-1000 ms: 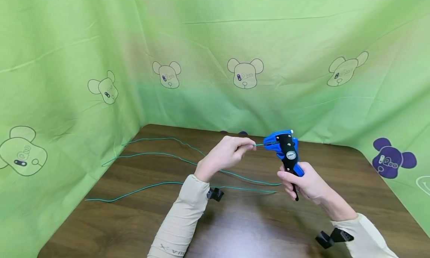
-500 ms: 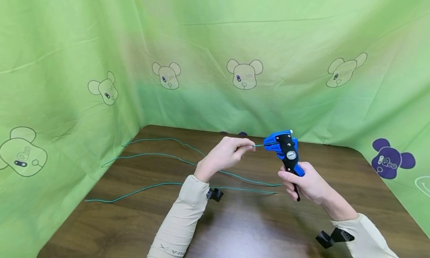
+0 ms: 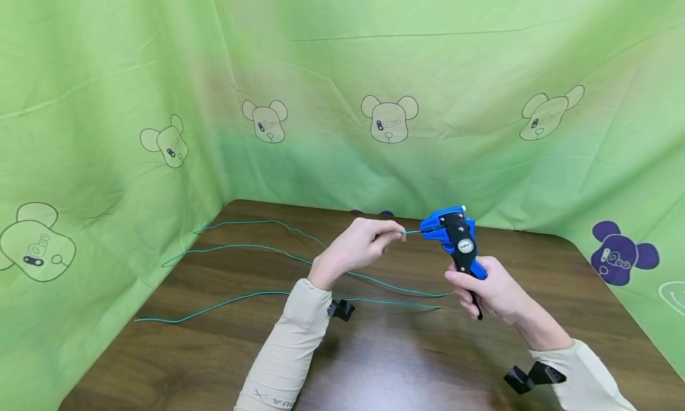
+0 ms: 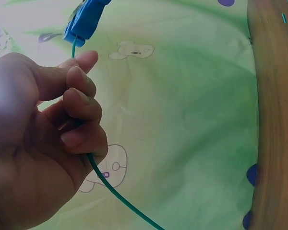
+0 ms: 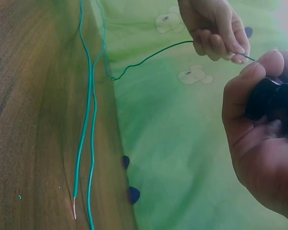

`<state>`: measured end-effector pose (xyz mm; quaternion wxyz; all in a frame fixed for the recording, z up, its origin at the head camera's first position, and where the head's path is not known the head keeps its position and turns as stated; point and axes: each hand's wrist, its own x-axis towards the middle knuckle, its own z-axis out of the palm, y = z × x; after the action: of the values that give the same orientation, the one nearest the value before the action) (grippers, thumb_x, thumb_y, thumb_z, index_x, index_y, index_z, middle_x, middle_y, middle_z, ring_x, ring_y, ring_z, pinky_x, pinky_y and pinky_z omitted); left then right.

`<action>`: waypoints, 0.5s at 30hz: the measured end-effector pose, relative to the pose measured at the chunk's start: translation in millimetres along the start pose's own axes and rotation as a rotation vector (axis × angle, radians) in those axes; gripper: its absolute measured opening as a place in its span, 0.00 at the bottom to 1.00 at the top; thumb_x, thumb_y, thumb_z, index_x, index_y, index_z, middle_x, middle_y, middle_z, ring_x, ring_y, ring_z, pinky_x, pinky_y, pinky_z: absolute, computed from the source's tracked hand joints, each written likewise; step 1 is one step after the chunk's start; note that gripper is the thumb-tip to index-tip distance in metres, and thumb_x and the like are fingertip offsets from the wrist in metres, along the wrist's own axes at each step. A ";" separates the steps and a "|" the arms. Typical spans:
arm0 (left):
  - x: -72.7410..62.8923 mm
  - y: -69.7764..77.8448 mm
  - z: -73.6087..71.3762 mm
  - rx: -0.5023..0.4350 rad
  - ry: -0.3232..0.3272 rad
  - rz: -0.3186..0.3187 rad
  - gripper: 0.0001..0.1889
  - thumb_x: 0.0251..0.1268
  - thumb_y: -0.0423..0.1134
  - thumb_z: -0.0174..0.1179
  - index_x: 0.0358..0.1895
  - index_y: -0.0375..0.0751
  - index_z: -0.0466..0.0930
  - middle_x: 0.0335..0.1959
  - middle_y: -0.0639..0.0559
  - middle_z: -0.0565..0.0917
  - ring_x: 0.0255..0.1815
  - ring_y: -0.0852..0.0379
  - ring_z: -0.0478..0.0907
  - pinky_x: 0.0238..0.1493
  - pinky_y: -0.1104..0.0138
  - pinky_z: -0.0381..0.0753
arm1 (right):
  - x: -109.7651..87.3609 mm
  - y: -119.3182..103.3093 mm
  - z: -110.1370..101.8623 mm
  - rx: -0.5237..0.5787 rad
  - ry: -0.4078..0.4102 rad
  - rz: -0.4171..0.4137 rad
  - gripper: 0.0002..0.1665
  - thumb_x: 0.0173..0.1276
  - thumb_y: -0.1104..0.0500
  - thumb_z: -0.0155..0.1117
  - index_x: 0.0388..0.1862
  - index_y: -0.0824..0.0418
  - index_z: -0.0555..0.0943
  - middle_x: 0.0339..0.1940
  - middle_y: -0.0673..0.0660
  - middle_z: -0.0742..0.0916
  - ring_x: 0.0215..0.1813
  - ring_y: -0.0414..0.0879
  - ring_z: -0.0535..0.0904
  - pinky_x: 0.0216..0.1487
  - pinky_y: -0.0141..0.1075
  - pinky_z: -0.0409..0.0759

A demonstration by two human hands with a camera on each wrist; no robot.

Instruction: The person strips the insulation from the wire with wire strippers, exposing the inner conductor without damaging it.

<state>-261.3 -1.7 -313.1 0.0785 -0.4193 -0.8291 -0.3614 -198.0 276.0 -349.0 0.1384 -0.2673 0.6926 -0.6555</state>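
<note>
My left hand (image 3: 353,250) pinches a green wire (image 4: 117,192) between thumb and forefinger, and the wire's tail trails back under the other curled fingers. From the fingertips a short length runs right into the nose of a blue and black wire stripper (image 3: 459,235). The wire's tip is hidden inside the tool. My right hand (image 3: 491,289) grips the stripper's handles, holding it upright above the table. In the right wrist view the right fingers hide much of the tool, which looks dark there.
Two more green wires, a nearer one (image 3: 214,304) and a farther one (image 3: 396,286), lie across the brown wooden table (image 3: 176,363). One shows a bare copper end (image 5: 75,208). Tiny green scraps (image 4: 284,18) are on the tabletop. Green printed cloth (image 3: 332,60) hangs behind and at both sides.
My right hand and the stripper's handles have shifted slightly right, while its nose stays almost in place. The left hand keeps its pinch on the wire and has barely moved.
</note>
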 end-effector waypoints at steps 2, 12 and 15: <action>-0.9 -2.1 -1.6 0.002 0.004 0.005 0.11 0.76 0.38 0.52 0.49 0.44 0.84 0.41 0.54 0.87 0.27 0.65 0.74 0.35 0.77 0.74 | -0.6 -0.9 -2.0 0.019 -0.003 -0.004 0.08 0.76 0.71 0.44 0.34 0.68 0.68 0.13 0.53 0.72 0.09 0.49 0.67 0.08 0.45 0.66; -0.9 -11.3 -6.4 -0.036 0.086 0.009 0.10 0.76 0.36 0.52 0.47 0.44 0.84 0.41 0.54 0.88 0.26 0.65 0.76 0.34 0.77 0.75 | -7.1 -8.9 -18.5 0.061 -0.028 -0.049 0.11 0.76 0.74 0.39 0.36 0.66 0.70 0.15 0.58 0.71 0.11 0.56 0.65 0.10 0.47 0.64; 1.3 -11.5 -3.9 -0.060 0.082 0.008 0.10 0.76 0.37 0.52 0.48 0.42 0.84 0.42 0.54 0.88 0.27 0.65 0.78 0.35 0.76 0.77 | -7.9 -11.9 -22.4 -0.030 0.005 -0.031 0.08 0.76 0.73 0.42 0.36 0.67 0.69 0.16 0.55 0.74 0.12 0.54 0.70 0.13 0.46 0.70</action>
<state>-271.5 -7.9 -315.9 0.1012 -0.4094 -0.8123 -0.4028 -201.4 299.0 -336.3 0.1224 -0.2784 0.6983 -0.6480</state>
